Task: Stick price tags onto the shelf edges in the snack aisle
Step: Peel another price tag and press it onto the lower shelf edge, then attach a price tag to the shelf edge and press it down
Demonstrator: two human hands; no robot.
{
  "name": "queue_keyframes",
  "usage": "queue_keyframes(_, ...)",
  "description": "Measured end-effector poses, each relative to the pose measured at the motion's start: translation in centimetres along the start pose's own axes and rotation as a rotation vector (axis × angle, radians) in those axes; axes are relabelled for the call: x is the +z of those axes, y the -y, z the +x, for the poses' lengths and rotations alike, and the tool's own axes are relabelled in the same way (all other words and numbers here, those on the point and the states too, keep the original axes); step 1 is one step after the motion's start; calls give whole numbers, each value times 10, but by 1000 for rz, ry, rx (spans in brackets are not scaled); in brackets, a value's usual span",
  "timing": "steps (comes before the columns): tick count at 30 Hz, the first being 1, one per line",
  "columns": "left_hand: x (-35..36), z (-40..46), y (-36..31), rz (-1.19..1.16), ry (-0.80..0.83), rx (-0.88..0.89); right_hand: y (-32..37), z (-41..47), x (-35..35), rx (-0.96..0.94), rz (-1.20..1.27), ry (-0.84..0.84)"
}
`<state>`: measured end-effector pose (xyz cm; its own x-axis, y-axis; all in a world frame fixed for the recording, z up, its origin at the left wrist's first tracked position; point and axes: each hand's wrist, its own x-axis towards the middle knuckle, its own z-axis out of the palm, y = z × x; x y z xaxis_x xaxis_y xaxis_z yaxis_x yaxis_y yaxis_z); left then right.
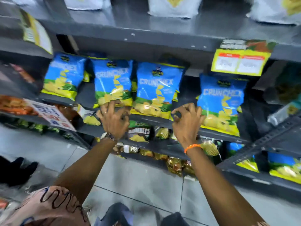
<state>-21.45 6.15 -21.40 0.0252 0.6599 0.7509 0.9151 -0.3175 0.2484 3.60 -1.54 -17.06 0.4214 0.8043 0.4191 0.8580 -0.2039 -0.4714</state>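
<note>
Crisp bags (156, 88) glossy plastic film; shelf edge (156, 121) matt grey painted metal; floor (138, 181) smooth tile.

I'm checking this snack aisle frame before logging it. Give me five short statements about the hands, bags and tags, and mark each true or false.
1. Four blue Crunchex chip bags stand along the grey metal shelf. True.
2. The left hand touches the bottom of the second bag from the left. True.
3. The right hand wears a watch. False: its wrist carries an orange thread band.
4. The yellow price tag card hangs from the upper shelf edge, at the right. True.
5. Both hands rest at the person's sides. False: both reach to the shelf.
</note>
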Motion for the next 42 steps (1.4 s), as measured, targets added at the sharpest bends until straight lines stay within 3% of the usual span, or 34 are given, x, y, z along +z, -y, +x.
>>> queue_keyframes(3, -23, 2, 83, 2, 13, -141, 69, -5, 28, -56, 58, 29)
queue_keyframes(8, -51, 3, 203, -4, 169, -786, 193, -9, 93, -178, 72, 209)
queue_keyframes(11, -46, 4, 269, -196, 371, -1039, 257, -4, 138, -261, 26, 360)
queue_keyframes(14, -24, 10, 304, -594, 547, -1162, 297, 0, 179, -341, -78, 483)
queue_keyframes(17, -3, 13, 325, -772, 609, -1111, 328, 2, 216, -412, -204, 523)
queue_keyframes(20, 23, 12, 335, -783, 736, -1102, 348, 7, 244, -415, -285, 544)
queue_keyframes(24, 37, 29, 318, -886, 504, -1010, 354, 20, 244, -483, -292, 544)
queue_keyframes(26, 76, 21, 345, -866, 547, -990, 365, 17, 278, -481, -317, 564)
queue_keyframes(29, 72, 11, 352, -814, 495, -900, 363, 10, 280, -515, -326, 519)
queue_keyframes(36, 45, 23, 359, -408, 541, -782, 364, -1, 288, -413, -365, 449)
queue_keyframes(39, 28, 35, 361, -141, 526, -616, 357, -18, 289, -284, -293, 410)
queue_keyframes(42, 17, 48, 364, -27, 482, -406, 352, -35, 290, -144, -229, 373)
